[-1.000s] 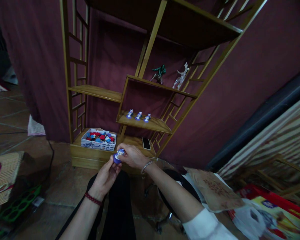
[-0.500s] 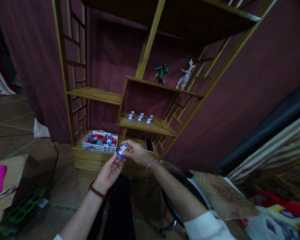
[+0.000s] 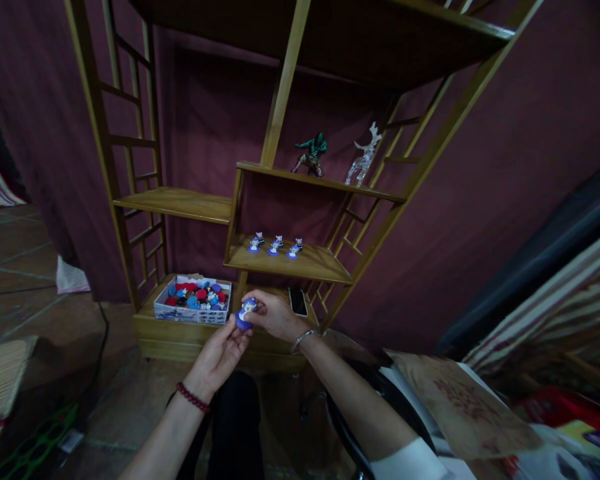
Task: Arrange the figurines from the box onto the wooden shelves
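A small purple-and-white figurine [image 3: 247,312] on a round purple base is held between both hands in front of the shelf unit. My right hand [image 3: 275,317] pinches its upper part from the right. Below it on the left, my left hand [image 3: 225,353] touches the base with its fingertips, palm turned up. Just left of the hands, a cardboard box [image 3: 190,315] holds many small pieces in red, blue, purple and black. Several similar figurines [image 3: 273,248] stand in rows on the low right shelf [image 3: 310,265].
A green figure [image 3: 311,155] and a clear deer statue [image 3: 364,157] stand on the shelf above. A phone [image 3: 298,302] lies on the bottom board behind my right hand. To the right is a black stool [image 3: 360,427] beside papers [image 3: 460,400]. A green plastic item [image 3: 43,443] lies at lower left.
The view has shifted slightly, so the shelves and box appear lower and further left. Both hands keep the figurine in nearly the same grip.
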`<state>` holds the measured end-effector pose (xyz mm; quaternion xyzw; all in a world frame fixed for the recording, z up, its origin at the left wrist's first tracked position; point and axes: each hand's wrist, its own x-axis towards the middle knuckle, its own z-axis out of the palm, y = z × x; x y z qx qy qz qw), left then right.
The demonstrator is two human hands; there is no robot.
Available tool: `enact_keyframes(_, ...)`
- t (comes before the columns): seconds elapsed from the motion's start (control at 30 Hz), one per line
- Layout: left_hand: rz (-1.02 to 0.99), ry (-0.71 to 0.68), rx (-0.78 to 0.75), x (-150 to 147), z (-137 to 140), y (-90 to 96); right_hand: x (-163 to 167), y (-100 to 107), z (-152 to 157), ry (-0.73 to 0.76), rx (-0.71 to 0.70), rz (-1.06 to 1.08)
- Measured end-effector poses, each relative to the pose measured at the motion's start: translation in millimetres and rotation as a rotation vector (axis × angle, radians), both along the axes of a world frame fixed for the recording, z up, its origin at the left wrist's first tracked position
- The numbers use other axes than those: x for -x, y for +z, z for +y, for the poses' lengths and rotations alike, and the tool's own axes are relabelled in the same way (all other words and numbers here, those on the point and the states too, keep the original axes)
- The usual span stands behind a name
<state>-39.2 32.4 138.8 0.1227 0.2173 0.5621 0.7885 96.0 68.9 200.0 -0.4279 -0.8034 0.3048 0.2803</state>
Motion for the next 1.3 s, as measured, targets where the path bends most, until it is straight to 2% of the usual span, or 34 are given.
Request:
enact_keyframes(0.2,0.008,0.021,-0.019,-5,9,0.1,-4,3,8,0.032,-0.019,-0.001)
enact_keyframes(0.5,0.022,0.014,-0.018,-11,18,-8.4,-7,4,10,0.003,-0.105,-0.097)
enact_keyframes(0.63,0.006,-0.007,0.007,-11,22,-6.8,-8,4,11,-0.024,-0.131,-0.120)
enact_keyframes(0.9,-0.034,-0.029,0.028,-8,29,-1.8,-11,-13,23,-0.031,0.015,0.164)
enact_keyframes(1.3,-0.040,-0.021,0.003,-11,34,1.6,-14,-19,27,-0.037,0.062,0.317)
